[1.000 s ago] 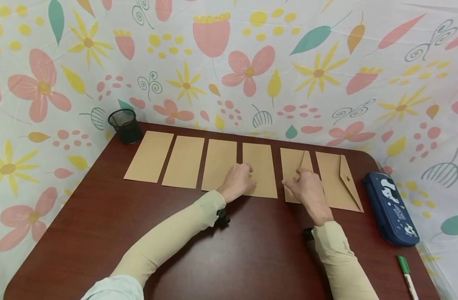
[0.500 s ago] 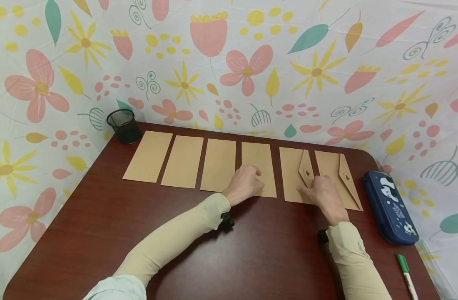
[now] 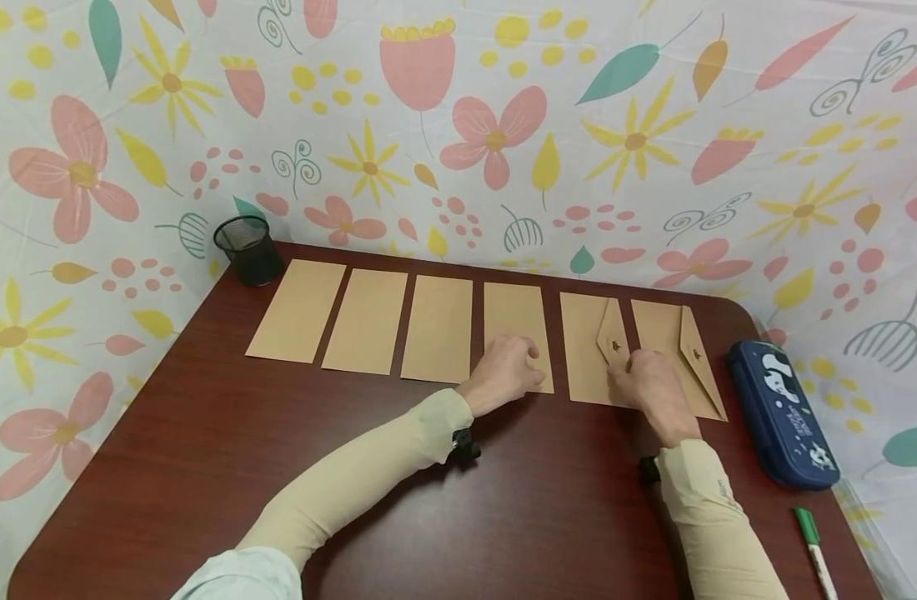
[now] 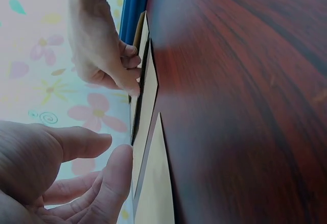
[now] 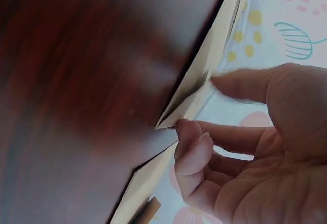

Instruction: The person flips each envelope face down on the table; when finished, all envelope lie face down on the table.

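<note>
My left hand (image 3: 503, 371) is over the front part of a plain brown envelope (image 3: 513, 308). In the left wrist view its thumb and fingers (image 4: 116, 170) stand apart, nothing between them. To the right, my right hand (image 3: 657, 392) is at the pointed flap (image 3: 612, 333) of another envelope (image 3: 582, 354). The right wrist view shows this flap (image 5: 186, 107) partly raised, the thumb touching its edge. The fingertips are near the lower end, apart from the thumb. Farther right lies an envelope with a raised flap (image 3: 697, 354), partly behind the right hand.
Three envelopes, flap side hidden, lie on the left, one of them (image 3: 297, 312) beside a black mesh pen cup (image 3: 252, 254). A blue pencil case (image 3: 784, 417) and a green-capped marker (image 3: 814, 546) lie on the right. A patterned cloth (image 3: 458, 150) hangs behind the brown table (image 3: 428, 533).
Both hands have shifted right. The right hand has moved off the flap's upper part, showing it, and its thumb has drawn in toward the flap. The envelopes stay in place.
</note>
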A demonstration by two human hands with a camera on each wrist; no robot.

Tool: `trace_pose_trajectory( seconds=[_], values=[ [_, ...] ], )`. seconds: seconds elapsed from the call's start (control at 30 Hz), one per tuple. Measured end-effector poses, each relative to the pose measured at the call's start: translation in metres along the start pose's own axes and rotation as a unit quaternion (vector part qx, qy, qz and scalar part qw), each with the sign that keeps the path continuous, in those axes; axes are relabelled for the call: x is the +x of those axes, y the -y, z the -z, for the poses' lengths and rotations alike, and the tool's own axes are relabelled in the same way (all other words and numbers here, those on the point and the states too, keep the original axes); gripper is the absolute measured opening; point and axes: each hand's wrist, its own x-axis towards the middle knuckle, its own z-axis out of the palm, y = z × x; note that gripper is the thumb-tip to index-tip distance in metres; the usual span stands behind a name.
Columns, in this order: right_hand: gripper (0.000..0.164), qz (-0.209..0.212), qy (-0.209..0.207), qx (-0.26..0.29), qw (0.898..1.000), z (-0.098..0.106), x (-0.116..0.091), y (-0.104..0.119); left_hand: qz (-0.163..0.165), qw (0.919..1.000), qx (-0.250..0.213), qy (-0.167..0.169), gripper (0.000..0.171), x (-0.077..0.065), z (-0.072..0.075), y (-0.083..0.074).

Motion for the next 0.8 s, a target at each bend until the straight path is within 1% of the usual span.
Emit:
trace_pose_trajectory(
  seconds=[0.03, 0.07, 0.1, 0.17, 0.23, 0.27, 0.3, 0.33, 0.4, 0.47, 0.57, 0.67, 0.73, 0.8],
  values=[
    [0.041, -0.004, 0.004, 0.000, 1.000, 0.004, -0.004, 0.004, -0.002, 1.0000, 0.007, -0.003, 0.033, 0.006, -0.008, 0.006],
    [0.041, -0.005, 0.004, 0.000, 1.000, 0.006, -0.007, 0.007, -0.001, 1.0000, 0.008, 0.001, 0.034, 0.007, -0.009, 0.007],
    [0.042, -0.008, 0.004, 0.001, 1.000, 0.007, -0.009, 0.009, -0.002, 0.9999, 0.012, 0.001, 0.034, 0.013, -0.015, 0.011],
    [0.042, -0.009, 0.003, 0.004, 1.000, 0.009, -0.013, 0.012, -0.002, 0.9998, 0.020, 0.000, 0.033, 0.013, -0.017, 0.009],
    [0.040, -0.009, 0.005, 0.014, 1.000, 0.013, -0.017, 0.016, -0.009, 0.9995, 0.026, -0.012, 0.030, 0.013, -0.019, 0.007],
    [0.039, -0.005, 0.007, 0.021, 1.000, 0.014, -0.018, 0.017, -0.012, 0.9996, 0.020, -0.014, 0.027, 0.008, -0.013, -0.001],
    [0.039, -0.003, 0.004, 0.025, 1.000, 0.015, -0.019, 0.018, -0.018, 0.9992, 0.024, -0.027, 0.024, 0.007, -0.013, -0.002],
    [0.037, 0.001, 0.002, 0.028, 1.000, 0.015, -0.019, 0.017, -0.024, 0.9988, 0.025, -0.035, 0.022, 0.002, -0.008, -0.008],
    [0.033, 0.009, -0.004, 0.035, 0.999, 0.018, -0.020, 0.017, -0.037, 0.9973, 0.033, -0.055, 0.018, 0.002, -0.009, -0.010],
    [0.029, 0.018, -0.015, 0.035, 0.999, 0.020, -0.019, 0.017, -0.043, 0.9962, 0.040, -0.064, 0.017, 0.002, -0.009, -0.011],
    [0.027, 0.035, -0.028, 0.033, 0.998, 0.021, -0.019, 0.015, -0.040, 0.9970, 0.019, -0.064, 0.016, 0.002, -0.011, -0.013],
    [0.028, 0.044, -0.027, 0.029, 0.998, 0.023, -0.019, 0.013, -0.031, 0.9974, -0.010, -0.064, 0.015, 0.003, -0.014, -0.014],
    [0.030, 0.042, -0.022, 0.030, 0.998, 0.024, -0.019, 0.012, -0.027, 0.9970, -0.016, -0.070, 0.014, 0.004, -0.016, -0.014],
    [0.030, 0.031, -0.015, 0.037, 0.999, 0.025, -0.020, 0.012, -0.023, 0.9967, -0.016, -0.076, 0.014, 0.006, -0.018, -0.014]
  ],
)
